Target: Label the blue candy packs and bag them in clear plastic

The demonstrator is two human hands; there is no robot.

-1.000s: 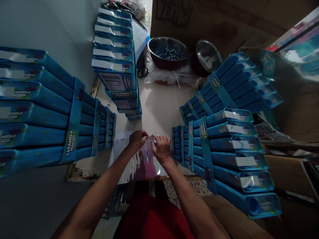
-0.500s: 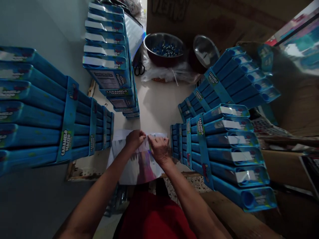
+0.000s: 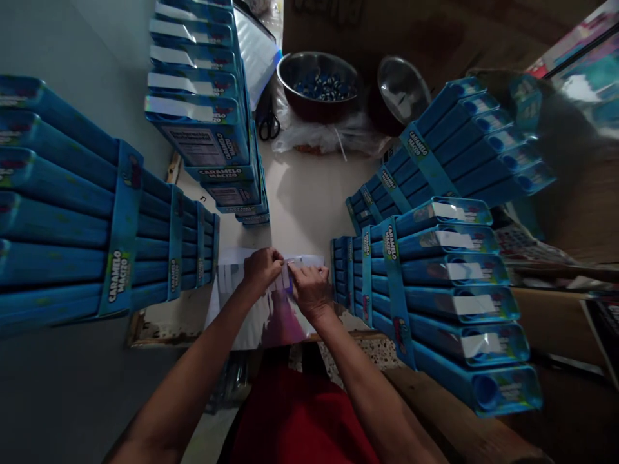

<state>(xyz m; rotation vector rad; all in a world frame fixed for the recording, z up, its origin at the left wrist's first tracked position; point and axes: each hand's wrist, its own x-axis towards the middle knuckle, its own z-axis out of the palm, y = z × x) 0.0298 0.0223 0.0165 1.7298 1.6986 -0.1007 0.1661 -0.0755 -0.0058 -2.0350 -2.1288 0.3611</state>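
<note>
Left hand (image 3: 261, 269) and right hand (image 3: 310, 290) pinch glossy sheet (image 3: 271, 319) at table's (image 3: 309, 200) near edge; long axis runs away from the person; fingertips' grip detail dim.

Glossy sheet (image 3: 271, 316) lies flat at the table's near edge.

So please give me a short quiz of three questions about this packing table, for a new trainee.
1. True or false: both hands pinch the far edge of the shiny flat sheet.
2. What lies in the left steel bowl? A) blue wrapped pieces B) water C) nothing
3. Which tool lies between the box stack and the bowl?

Key: 1 true. 2 A. 3 scissors.
</note>
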